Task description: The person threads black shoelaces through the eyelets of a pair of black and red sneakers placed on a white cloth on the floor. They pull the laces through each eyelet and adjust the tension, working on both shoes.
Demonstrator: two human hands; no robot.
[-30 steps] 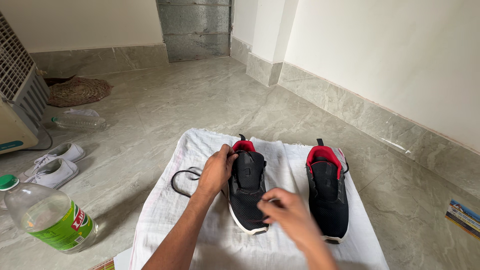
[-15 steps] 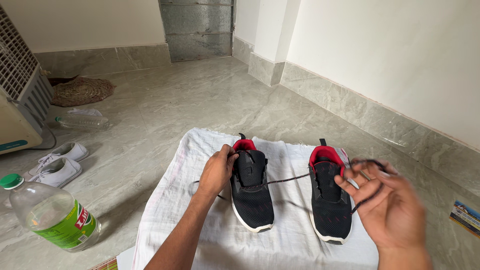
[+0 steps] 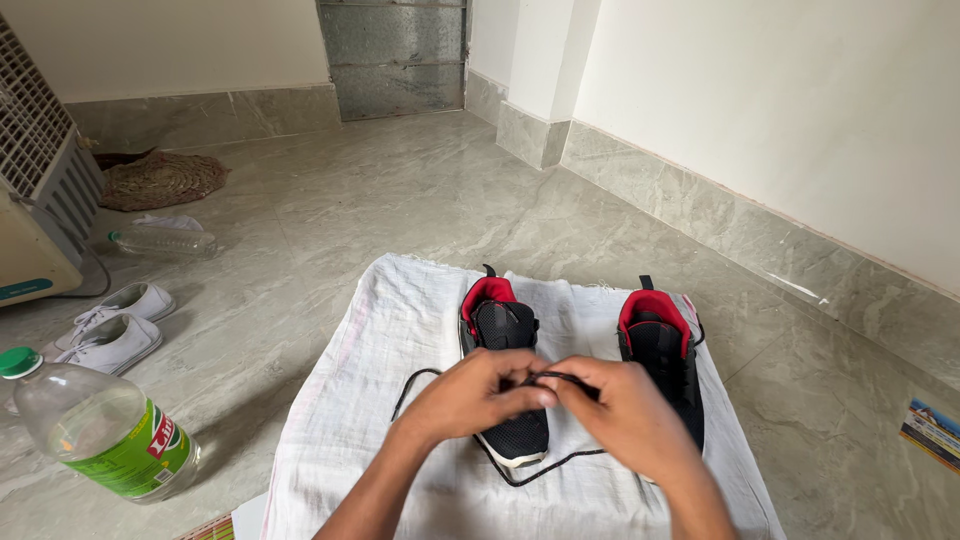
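Mid-lacing: your left hand (image 3: 470,398) and right hand (image 3: 625,415) both pinch the black lace (image 3: 545,378) over the left shoe (image 3: 503,375) on the white cloth (image 3: 400,330) (toe end). Next, probably thread an eyelet; needs a steady tip.

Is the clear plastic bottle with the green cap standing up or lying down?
Lying down: the clear plastic bottle rests on its side on the marble floor.

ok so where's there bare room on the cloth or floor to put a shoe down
Free: the white cloth left of the left shoe, and the floor beyond it. Crowded: the front, where both hands pinch the black lace, and the far left by the bottle and white sneakers.
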